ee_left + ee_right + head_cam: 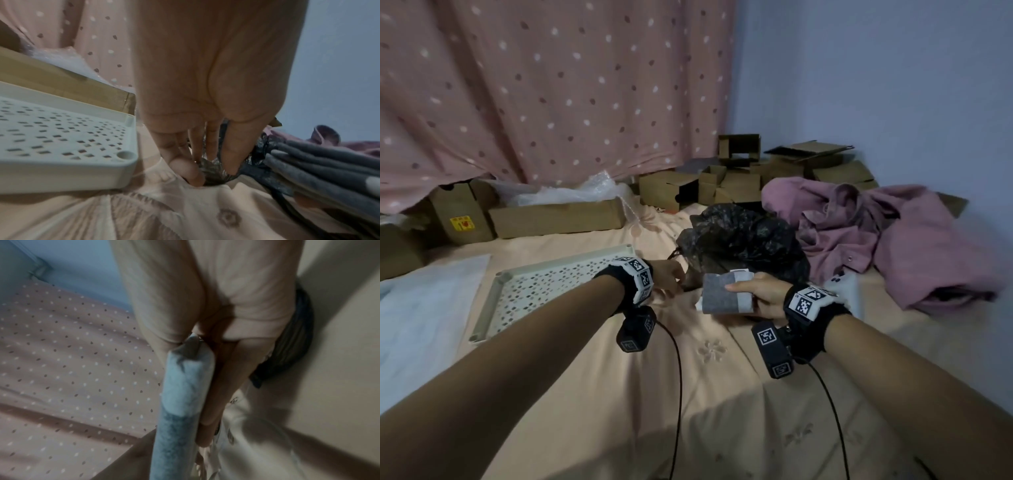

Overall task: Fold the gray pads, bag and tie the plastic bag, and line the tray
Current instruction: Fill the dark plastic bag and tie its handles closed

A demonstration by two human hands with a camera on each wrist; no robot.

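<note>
My right hand (pixel 756 294) grips a stack of folded gray pads (pixel 722 296) with white edges, thumb on top, just above the peach bedsheet; the right wrist view shows the gray pads (pixel 180 402) edge-on between thumb and fingers. My left hand (pixel 671 279) pinches the rim of the crumpled black plastic bag (pixel 739 240), which lies beyond both hands. In the left wrist view the fingertips (pixel 193 172) pinch the black plastic bag (pixel 213 172), with the gray pads (pixel 320 165) at right. The white perforated tray (pixel 544 291) lies left of my left hand, unlined.
A white sheet (pixel 424 308) lies at the far left of the bed. Cardboard boxes (pixel 558 216) line the spotted pink curtain, more of them in the back corner. A crumpled mauve garment (pixel 887 236) sits at right by the blue wall.
</note>
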